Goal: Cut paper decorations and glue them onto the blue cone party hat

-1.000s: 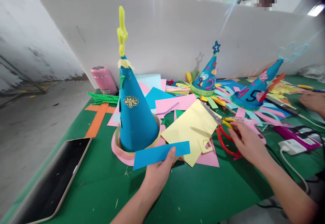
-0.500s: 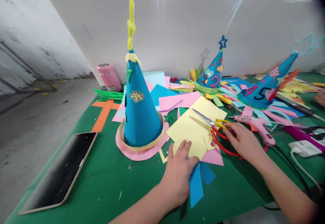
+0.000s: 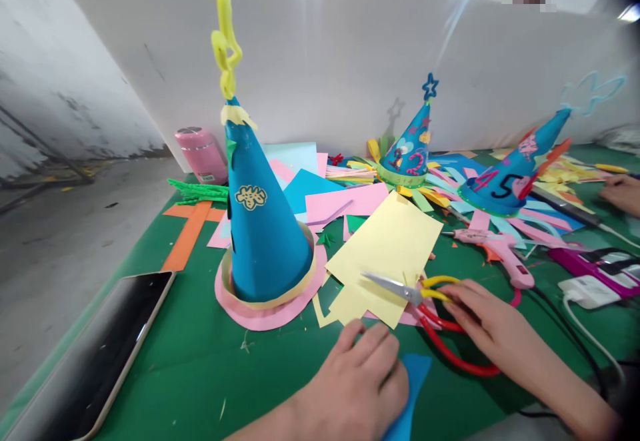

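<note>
My right hand [image 3: 483, 317] pinches the yellow handle loop of a pair of scissors [image 3: 393, 286], whose red handle hangs below. Its blades point left, over sheets of pale yellow paper [image 3: 385, 247]. My left hand [image 3: 363, 377] is low in the middle with fingers curled, on a piece of blue paper [image 3: 416, 384] that sticks out past its right side. The hand partly covers that paper. Left of both hands stands a tall blue cone hat [image 3: 267, 227] with a pink brim and a bent yellow pipe cleaner on top.
A phone [image 3: 100, 354] lies at the left, near orange strips [image 3: 187, 237] and a pink flask [image 3: 201, 154]. Two decorated cone hats [image 3: 407, 147] stand behind. To the right are a pink glue gun [image 3: 495, 247], a power strip [image 3: 595, 267] and cables. Another person's hand [image 3: 623, 193] shows at the right edge.
My left hand has come nearer to me with the blue paper, its fingers now curled. The scissors in my right hand have moved lower and nearer. The view has shifted slightly.
</note>
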